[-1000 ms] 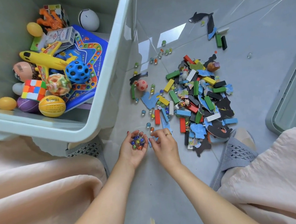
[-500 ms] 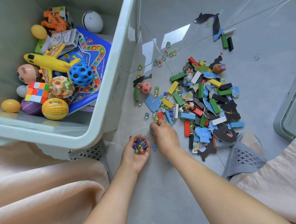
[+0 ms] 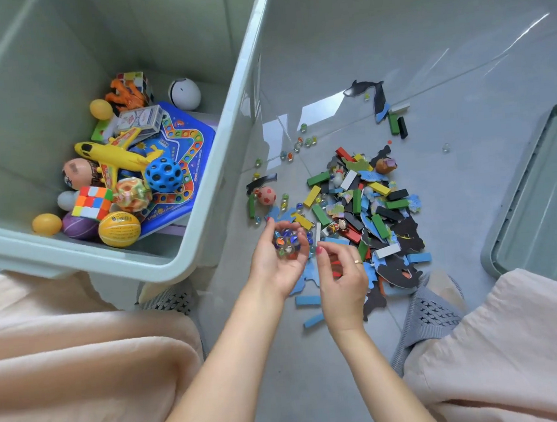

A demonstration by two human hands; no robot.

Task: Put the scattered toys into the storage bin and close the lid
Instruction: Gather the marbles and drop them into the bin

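My left hand (image 3: 277,265) is cupped palm up around several glass marbles (image 3: 286,240). Beside it my right hand (image 3: 341,273) hovers with fingers curled, thumb and forefinger close together next to the left palm; whether they pinch a marble I cannot tell. Both hands are just above the near edge of a heap of coloured blocks and puzzle pieces (image 3: 362,209) on the floor. The pale green storage bin (image 3: 187,264) stands open at the left and holds balls, a yellow toy plane (image 3: 112,155), a cube and a blue game board. Loose marbles (image 3: 298,146) lie by the bin wall.
The bin's lid (image 3: 542,206) lies on the floor at the right edge. Two green and black blocks (image 3: 397,126) and a dark animal cutout (image 3: 362,87) lie farther off. A single marble (image 3: 446,147) sits alone. My knees and slippers flank the hands on the grey tiled floor.
My right hand drew back from the pile toward the left palm. The left hand, still holding the marbles, lifted and moved forward toward the heap.
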